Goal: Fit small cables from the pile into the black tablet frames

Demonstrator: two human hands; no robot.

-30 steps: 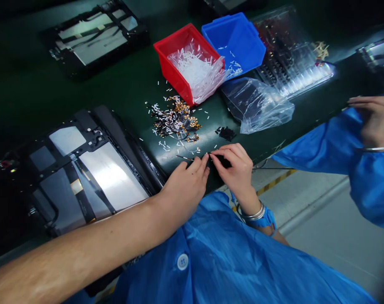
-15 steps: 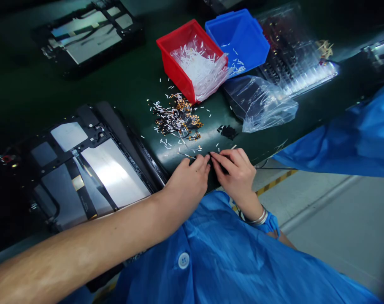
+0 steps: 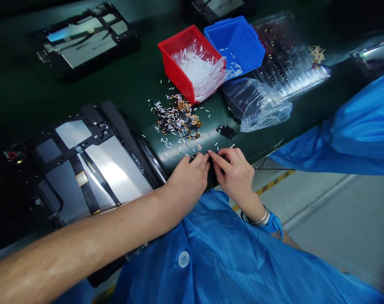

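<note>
My left hand [image 3: 187,179] and my right hand [image 3: 234,171] meet fingertip to fingertip at the near edge of the dark green belt [image 3: 122,80]. Both pinch a small thin dark part [image 3: 209,155] between them, too small to name. A thin metal tool tip [image 3: 185,155] sticks out to the left of my left fingers. Just beyond lies a heap of small gold and black parts [image 3: 178,119] mixed with white slivers. A small black clump [image 3: 226,131] lies to its right.
An open tablet back [image 3: 84,164] lies left of my hands, another [image 3: 81,38] at the far left. A red bin [image 3: 174,67] of white slivers, a blue bin [image 3: 234,40], a clear bag [image 3: 258,103] and a plastic tray [image 3: 290,63] stand behind. A co-worker's blue sleeve [image 3: 353,131] is at right.
My hands have stayed pinched together, shifting slightly farther onto the belt. The co-worker's hand at the right has gone out of view; only the sleeve remains.
</note>
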